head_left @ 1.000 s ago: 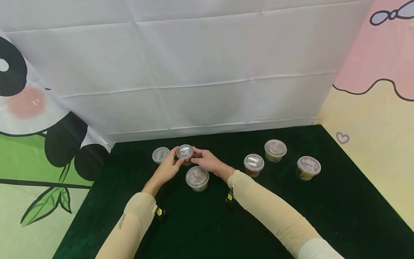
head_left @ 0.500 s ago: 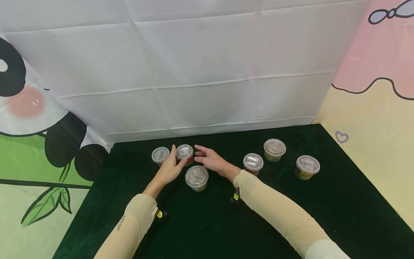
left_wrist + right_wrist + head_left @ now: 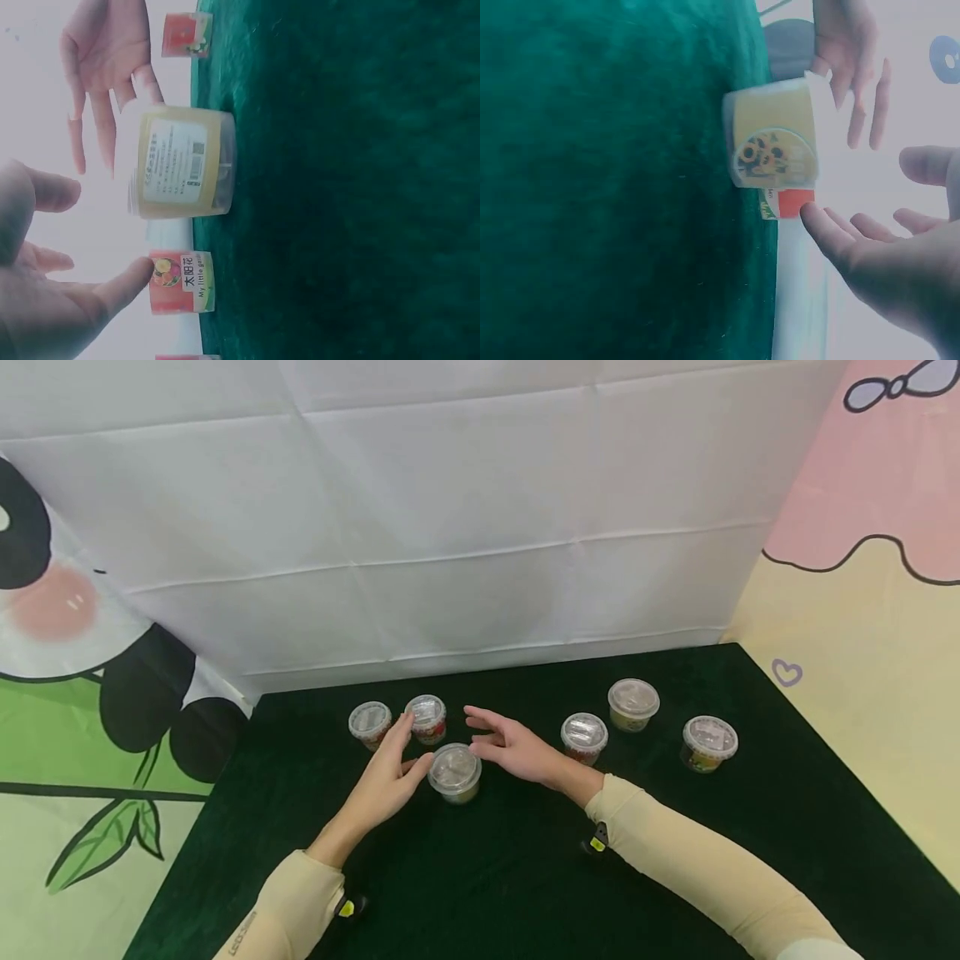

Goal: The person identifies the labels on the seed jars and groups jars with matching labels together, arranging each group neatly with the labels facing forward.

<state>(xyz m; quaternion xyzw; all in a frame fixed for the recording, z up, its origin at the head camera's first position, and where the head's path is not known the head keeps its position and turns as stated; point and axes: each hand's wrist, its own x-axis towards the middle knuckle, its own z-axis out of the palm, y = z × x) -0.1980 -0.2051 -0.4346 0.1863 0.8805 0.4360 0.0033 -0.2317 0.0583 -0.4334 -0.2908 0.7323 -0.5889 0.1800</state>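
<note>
Head view: sunflower-labelled tub (image 3: pixel 454 772) stands upright between left hand (image 3: pixel 384 783) and right hand (image 3: pixel 527 753), both spread, holding nothing; nearer unclear.

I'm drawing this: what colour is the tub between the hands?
The tub is mostly pale yellow, best in the right wrist view.

Both hands had released the red-labelled cup (image 3: pixel 429 720); the left hand (image 3: pixel 380 783) and right hand (image 3: pixel 522 752) had shifted to flank the nearer pale cup (image 3: pixel 455 772), contact with its lid being uncertain.
</note>
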